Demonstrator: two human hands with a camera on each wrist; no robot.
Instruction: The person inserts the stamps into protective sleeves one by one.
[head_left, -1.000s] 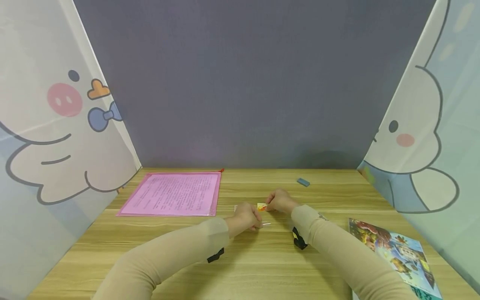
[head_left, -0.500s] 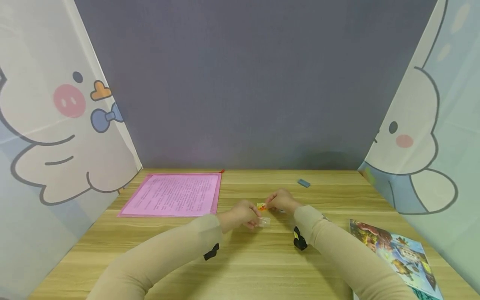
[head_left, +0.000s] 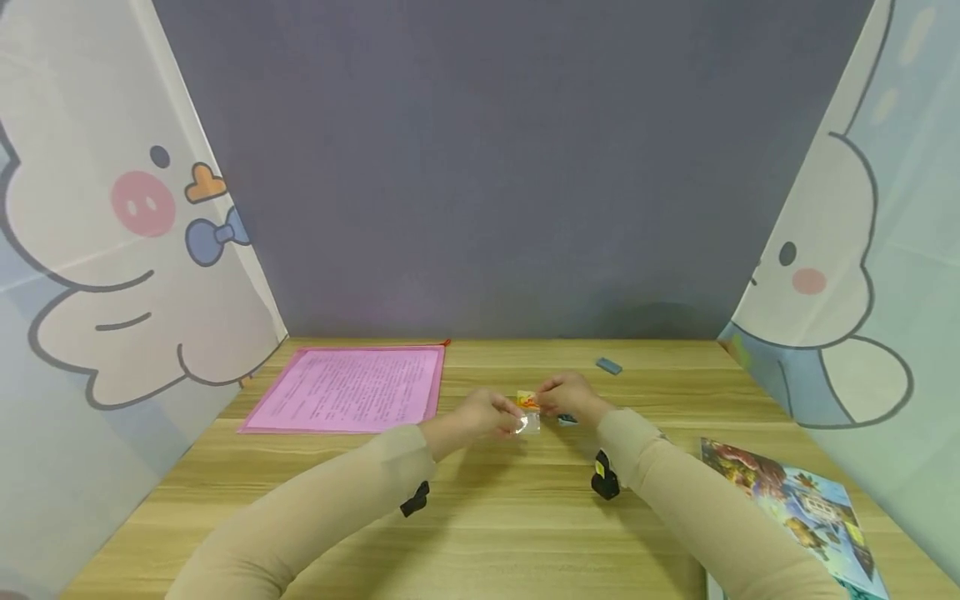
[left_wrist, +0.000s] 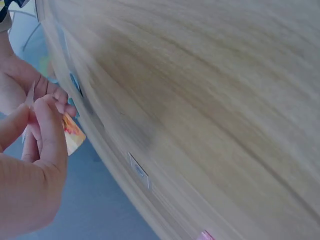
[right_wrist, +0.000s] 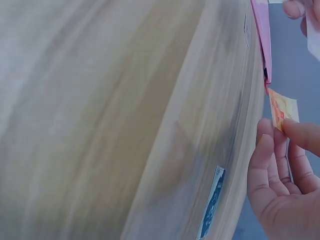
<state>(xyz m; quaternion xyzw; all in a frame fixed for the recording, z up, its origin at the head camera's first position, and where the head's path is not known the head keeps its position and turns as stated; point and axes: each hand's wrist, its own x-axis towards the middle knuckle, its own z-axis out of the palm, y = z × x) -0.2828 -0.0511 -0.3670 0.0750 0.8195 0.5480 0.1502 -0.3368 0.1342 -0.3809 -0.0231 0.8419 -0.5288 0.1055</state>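
My left hand [head_left: 480, 414] pinches a small clear plastic sleeve [head_left: 530, 424] between thumb and fingertips, lifted over the wooden table. Just to its right, my right hand [head_left: 567, 396] holds a small yellow-and-orange stamp-like paper [head_left: 528, 400] between thumb and fingers; its printed side shows in the right wrist view. The paper and the sleeve are close together, the paper slightly farther back. A dark teal stamp-like piece [right_wrist: 212, 202] lies on the table by my right hand. In the left wrist view, a small grey pale-edged piece [left_wrist: 139, 171] lies on the wood.
At the back left lies a pink zip folder [head_left: 345, 387] with a printed sheet. A small blue-grey block [head_left: 609, 366] sits at the back right. Colourful picture books [head_left: 813, 517] are at the right, partly behind my right sleeve. A grey panel [head_left: 495, 167] stands behind the table.
My left hand has lifted the clear sleeve and turned it up toward the yellow-and-orange paper. My right hand has raised the paper slightly, and the teal piece below shows more.
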